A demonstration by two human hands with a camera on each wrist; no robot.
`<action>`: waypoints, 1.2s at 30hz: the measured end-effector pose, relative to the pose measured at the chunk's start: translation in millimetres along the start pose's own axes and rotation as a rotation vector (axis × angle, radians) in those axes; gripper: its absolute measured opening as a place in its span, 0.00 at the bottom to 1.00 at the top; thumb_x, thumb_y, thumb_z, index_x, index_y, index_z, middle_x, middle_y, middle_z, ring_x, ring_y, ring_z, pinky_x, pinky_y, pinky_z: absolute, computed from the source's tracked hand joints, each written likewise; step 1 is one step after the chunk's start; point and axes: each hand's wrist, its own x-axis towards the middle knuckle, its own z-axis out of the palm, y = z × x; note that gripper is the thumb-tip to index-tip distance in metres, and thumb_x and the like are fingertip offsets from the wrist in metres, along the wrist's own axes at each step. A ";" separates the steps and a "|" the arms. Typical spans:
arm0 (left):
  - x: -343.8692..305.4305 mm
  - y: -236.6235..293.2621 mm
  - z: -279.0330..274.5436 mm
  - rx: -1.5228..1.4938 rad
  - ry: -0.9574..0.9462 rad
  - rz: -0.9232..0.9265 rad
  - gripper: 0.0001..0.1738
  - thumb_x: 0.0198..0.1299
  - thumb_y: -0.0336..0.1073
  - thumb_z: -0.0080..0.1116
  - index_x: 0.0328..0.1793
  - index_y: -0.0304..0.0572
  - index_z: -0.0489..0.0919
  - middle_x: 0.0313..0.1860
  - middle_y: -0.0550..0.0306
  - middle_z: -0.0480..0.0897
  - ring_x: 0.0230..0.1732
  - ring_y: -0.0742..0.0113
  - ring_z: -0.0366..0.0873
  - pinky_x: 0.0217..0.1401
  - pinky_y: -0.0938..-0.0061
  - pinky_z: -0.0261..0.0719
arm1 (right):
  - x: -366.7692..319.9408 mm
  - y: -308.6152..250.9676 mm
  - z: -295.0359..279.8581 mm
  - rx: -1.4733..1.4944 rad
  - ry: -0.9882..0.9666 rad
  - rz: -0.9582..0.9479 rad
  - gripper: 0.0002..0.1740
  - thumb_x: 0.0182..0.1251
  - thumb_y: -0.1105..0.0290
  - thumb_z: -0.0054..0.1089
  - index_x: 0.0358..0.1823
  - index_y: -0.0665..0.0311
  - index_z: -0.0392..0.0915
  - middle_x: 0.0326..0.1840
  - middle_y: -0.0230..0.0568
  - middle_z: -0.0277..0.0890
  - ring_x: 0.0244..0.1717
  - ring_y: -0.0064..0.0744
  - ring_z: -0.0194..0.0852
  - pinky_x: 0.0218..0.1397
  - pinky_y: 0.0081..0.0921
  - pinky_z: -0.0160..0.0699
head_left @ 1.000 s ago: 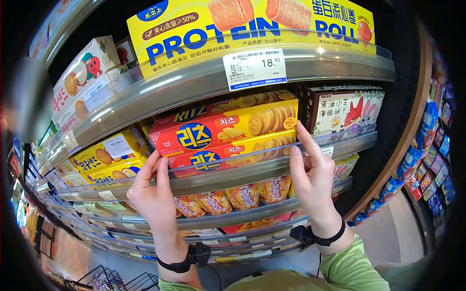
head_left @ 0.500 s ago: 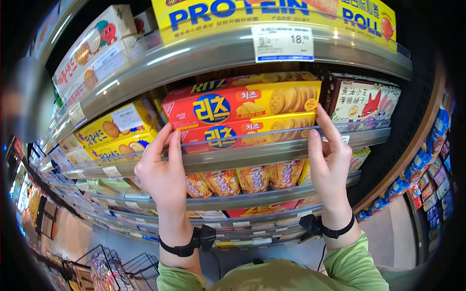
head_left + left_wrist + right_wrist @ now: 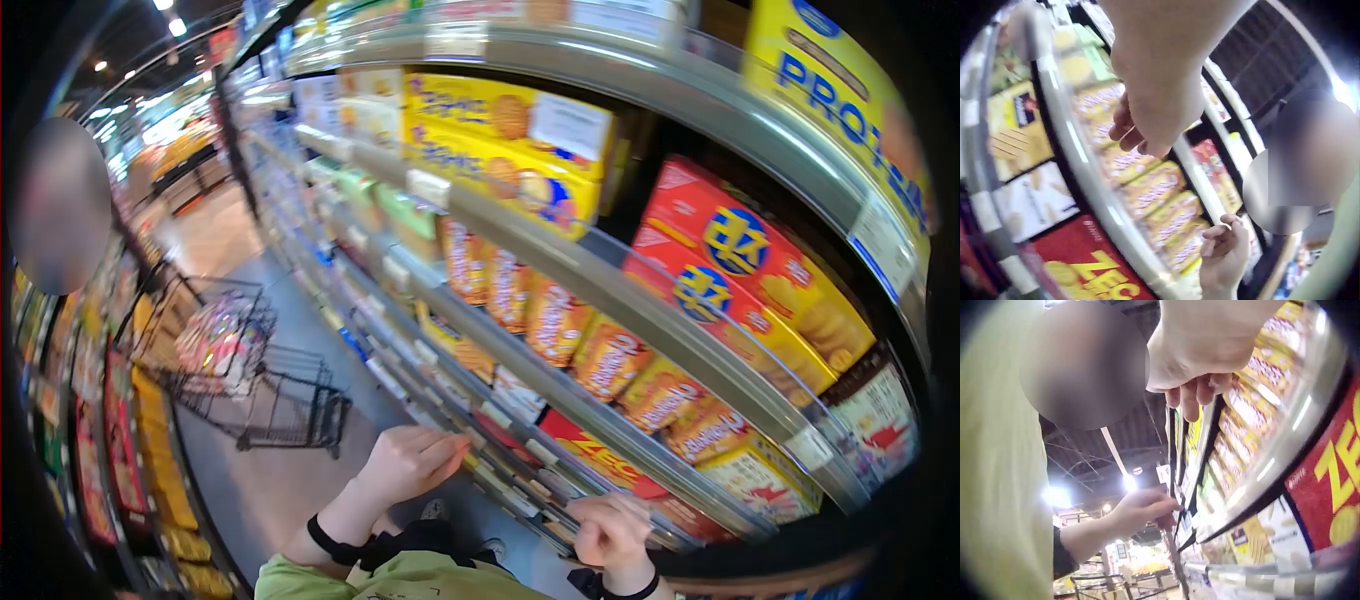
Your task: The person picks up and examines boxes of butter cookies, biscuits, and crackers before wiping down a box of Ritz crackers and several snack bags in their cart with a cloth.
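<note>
Both hands hang low before the body, away from the shelf goods. In the head view the left hand (image 3: 412,464) has loosely bent fingers with nothing in them. The right hand (image 3: 612,528) is at the lower middle, fingers loosely curled and holding nothing visible. Two stacked red and yellow cracker boxes (image 3: 735,240) stand on the shelf at the right, tilted in the view, touched by neither hand. The left wrist view shows the left hand (image 3: 1154,112) in front of snack bags (image 3: 1154,187); the right wrist view shows the right hand (image 3: 1207,350) with drooping fingers.
A black wire cart (image 3: 290,400) with colourful packages stands in the aisle at the left. Long shelves with metal edges (image 3: 600,285) run along the right, holding yellow biscuit boxes (image 3: 490,150) and a red ZEC box (image 3: 590,450). Another shelf row lines the far left.
Both hands have let go of the cracker boxes and dropped toward the body. The head view has swung left and tilted, bringing the aisle and cart into fuller view.
</note>
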 end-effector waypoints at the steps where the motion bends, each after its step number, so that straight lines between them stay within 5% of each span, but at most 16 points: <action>1: -30.4 -7.4 -6.4 0.052 -0.192 -0.125 0.06 0.50 0.29 0.65 0.36 0.44 0.84 0.26 0.57 0.83 0.23 0.60 0.80 0.27 0.71 0.79 | -6.3 3.3 15.3 0.066 -0.045 0.040 0.09 0.49 0.81 0.55 0.31 0.63 0.81 0.28 0.38 0.82 0.22 0.35 0.79 0.25 0.26 0.76; 4: -107.2 -18.7 -39.0 0.159 -0.268 -0.483 0.05 0.54 0.34 0.64 0.37 0.46 0.85 0.28 0.54 0.84 0.26 0.55 0.82 0.28 0.67 0.80 | -25.0 6.7 58.9 0.165 -0.127 0.121 0.08 0.50 0.81 0.56 0.32 0.64 0.81 0.26 0.39 0.82 0.22 0.37 0.80 0.26 0.27 0.77; 12: -267.5 -35.4 -135.8 0.257 -0.256 -0.873 0.10 0.59 0.41 0.58 0.37 0.47 0.86 0.30 0.49 0.84 0.30 0.50 0.82 0.33 0.62 0.81 | -30.8 -64.5 184.6 0.222 -0.446 0.233 0.06 0.55 0.79 0.58 0.34 0.65 0.81 0.26 0.40 0.80 0.21 0.31 0.78 0.27 0.26 0.77; 17: -376.3 -51.5 -233.9 0.235 -0.250 -1.077 0.11 0.60 0.42 0.58 0.37 0.45 0.85 0.32 0.49 0.85 0.32 0.49 0.82 0.36 0.61 0.80 | -25.3 -156.0 307.8 0.310 -0.554 0.116 0.07 0.57 0.78 0.58 0.37 0.63 0.81 0.31 0.41 0.82 0.25 0.40 0.80 0.29 0.31 0.79; 19: -425.5 -52.1 -274.8 0.195 -0.145 -1.086 0.10 0.59 0.40 0.59 0.37 0.43 0.85 0.34 0.48 0.85 0.33 0.48 0.83 0.38 0.62 0.81 | -28.1 -189.1 358.5 0.355 -0.736 0.020 0.07 0.59 0.74 0.57 0.38 0.62 0.80 0.32 0.43 0.82 0.31 0.45 0.80 0.35 0.36 0.80; 27: -577.2 -34.6 -390.4 0.365 -0.027 -1.512 0.10 0.56 0.37 0.61 0.40 0.41 0.85 0.34 0.46 0.84 0.36 0.50 0.83 0.41 0.63 0.80 | -17.9 -279.6 547.1 0.330 -1.039 -0.139 0.09 0.63 0.66 0.54 0.40 0.60 0.80 0.34 0.43 0.81 0.38 0.47 0.79 0.42 0.42 0.79; 32: -627.3 -60.3 -410.1 0.354 -0.004 -1.552 0.09 0.55 0.34 0.62 0.38 0.37 0.85 0.32 0.44 0.84 0.33 0.53 0.84 0.39 0.66 0.80 | 5.1 -296.5 642.8 0.304 -1.095 -0.173 0.09 0.62 0.66 0.53 0.38 0.59 0.80 0.31 0.44 0.80 0.37 0.49 0.79 0.41 0.44 0.79; 36: -628.6 -109.1 -422.9 0.353 0.019 -1.525 0.09 0.55 0.33 0.62 0.36 0.34 0.85 0.30 0.43 0.84 0.31 0.54 0.84 0.36 0.69 0.80 | 41.0 -283.2 732.8 0.280 -1.013 -0.219 0.12 0.60 0.67 0.55 0.43 0.62 0.78 0.40 0.45 0.79 0.46 0.48 0.77 0.48 0.42 0.76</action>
